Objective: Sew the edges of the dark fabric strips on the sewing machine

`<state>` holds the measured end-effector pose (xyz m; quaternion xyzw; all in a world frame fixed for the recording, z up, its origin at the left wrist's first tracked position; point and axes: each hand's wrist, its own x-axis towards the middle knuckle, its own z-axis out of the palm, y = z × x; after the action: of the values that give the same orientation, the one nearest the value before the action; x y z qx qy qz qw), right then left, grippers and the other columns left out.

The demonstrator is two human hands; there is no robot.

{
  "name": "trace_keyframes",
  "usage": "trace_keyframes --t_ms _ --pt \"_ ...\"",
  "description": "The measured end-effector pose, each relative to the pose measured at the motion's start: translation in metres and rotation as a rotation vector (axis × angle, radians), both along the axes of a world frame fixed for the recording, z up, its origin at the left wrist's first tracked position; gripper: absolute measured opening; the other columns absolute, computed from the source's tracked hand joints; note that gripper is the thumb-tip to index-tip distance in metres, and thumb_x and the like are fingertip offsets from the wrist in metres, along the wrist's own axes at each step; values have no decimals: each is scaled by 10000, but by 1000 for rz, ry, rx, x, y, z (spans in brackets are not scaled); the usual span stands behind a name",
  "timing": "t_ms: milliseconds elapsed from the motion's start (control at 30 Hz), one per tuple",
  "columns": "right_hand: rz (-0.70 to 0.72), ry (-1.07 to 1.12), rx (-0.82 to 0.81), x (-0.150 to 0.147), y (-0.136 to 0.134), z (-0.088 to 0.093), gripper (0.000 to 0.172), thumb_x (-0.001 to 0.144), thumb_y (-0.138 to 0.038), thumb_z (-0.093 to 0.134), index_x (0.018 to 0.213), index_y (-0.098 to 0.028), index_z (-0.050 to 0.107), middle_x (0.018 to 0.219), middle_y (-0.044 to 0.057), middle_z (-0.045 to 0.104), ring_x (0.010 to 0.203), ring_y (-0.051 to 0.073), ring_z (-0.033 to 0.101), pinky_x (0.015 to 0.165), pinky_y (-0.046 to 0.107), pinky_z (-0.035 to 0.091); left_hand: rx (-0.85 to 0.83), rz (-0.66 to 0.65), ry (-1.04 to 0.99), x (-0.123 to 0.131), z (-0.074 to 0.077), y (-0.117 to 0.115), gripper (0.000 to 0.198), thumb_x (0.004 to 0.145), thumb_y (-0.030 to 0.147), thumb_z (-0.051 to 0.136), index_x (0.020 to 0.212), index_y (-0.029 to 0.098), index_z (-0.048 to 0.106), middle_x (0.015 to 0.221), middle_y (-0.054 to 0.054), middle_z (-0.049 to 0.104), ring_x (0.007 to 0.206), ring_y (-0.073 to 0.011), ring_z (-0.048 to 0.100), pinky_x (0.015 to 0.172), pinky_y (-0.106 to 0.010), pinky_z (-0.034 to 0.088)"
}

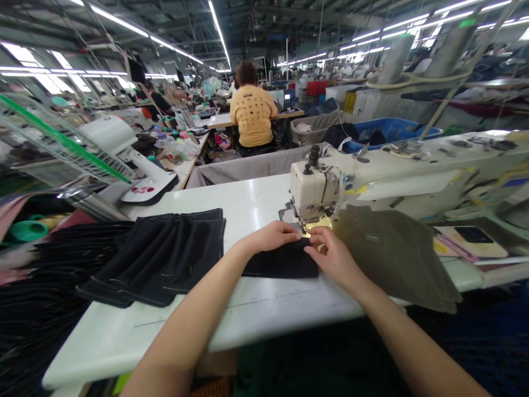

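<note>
Black fabric (281, 262) lies folded on a white sewing table (248, 201), its far edge just in front of the presser foot (308, 223) of an industrial sewing machine (316, 190). A worker's left hand (270, 237) rests on top of the cloth with fingers together, the tips reaching toward the foot. The right hand (330, 253) sits just beside it at the cloth's right end, fingers together and bent down onto the edge; whether either hand is pinching the fabric cannot be told. To the left lies a stack of dark, stitched panels (157, 259), nearly touching the folded piece, with a heap of black cloth (37, 298) beyond the table's edge. To the right, an olive fabric panel (392, 259) drapes from the machine bed over the table's corner. A white pressing machine (149, 190) stands past the stack. Farther on, beyond a gray cloth bin (248, 168), a co-worker in a yellow shirt (253, 116) sits at another table, near a blue bin (388, 129), under rows of factory lights.
</note>
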<state>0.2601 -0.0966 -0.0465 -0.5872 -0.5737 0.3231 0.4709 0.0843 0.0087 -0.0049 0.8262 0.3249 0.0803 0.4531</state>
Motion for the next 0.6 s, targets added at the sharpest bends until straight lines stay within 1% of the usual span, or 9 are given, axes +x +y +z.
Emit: trace_keyframes --t_ms 100,200,267,333,367,433,533,600 --pt "-10 29 -49 0 -2 -1 357 758 -346 655 1058 -225 504 742 -31 658 651 168 616 663 313 471 -28 33 -73 1 -2 -2 308 823 452 599 793 156 681 713 14 614 711 -149 523 688 -264 412" --pt "-7 48 -135 2 -4 -2 395 742 -358 668 1065 -218 489 680 -47 643 629 174 611 637 303 458 -11 84 -102 2 -5 -4 285 813 436 610 772 162 676 721 7 624 702 -148 524 686 -269 419" --pt "-25 7 -178 4 -4 0 407 741 -369 671 1079 -205 513 647 -51 625 616 177 603 612 294 435 17 103 -99 3 -7 -4 291 823 437 604 743 164 663 689 14 600 676 -142 507 671 -268 413" --pt "-43 -70 -214 6 -3 2 380 759 -408 663 1058 -196 565 612 -52 592 584 176 578 571 285 396 42 110 -107 4 -7 -5 300 839 435 594 725 164 649 657 23 571 653 -134 488 655 -265 405" --pt "-35 -105 -229 6 -2 3 347 775 -435 648 1020 -195 595 602 -48 578 566 172 560 551 281 371 50 109 -118 4 -7 -5 300 847 430 590 723 163 646 653 26 565 649 -132 487 652 -263 405" --pt "11 -156 -245 8 0 5 277 808 -469 607 878 -202 630 590 -37 555 544 161 527 528 276 332 72 116 -138 5 -7 -6 283 864 405 577 734 164 646 673 23 581 662 -133 504 661 -262 416" --pt "65 -198 -225 10 2 8 300 823 -465 579 661 -212 568 572 -30 533 535 145 491 522 270 300 164 158 -138 5 -6 -8 246 888 362 549 766 172 646 734 7 623 712 -148 545 696 -273 437" --pt "57 -218 -204 12 2 9 324 816 -456 587 609 -215 527 554 -35 513 529 139 472 521 267 287 230 171 -124 6 -7 -9 236 905 347 525 785 180 639 762 -2 637 740 -159 563 719 -284 442"
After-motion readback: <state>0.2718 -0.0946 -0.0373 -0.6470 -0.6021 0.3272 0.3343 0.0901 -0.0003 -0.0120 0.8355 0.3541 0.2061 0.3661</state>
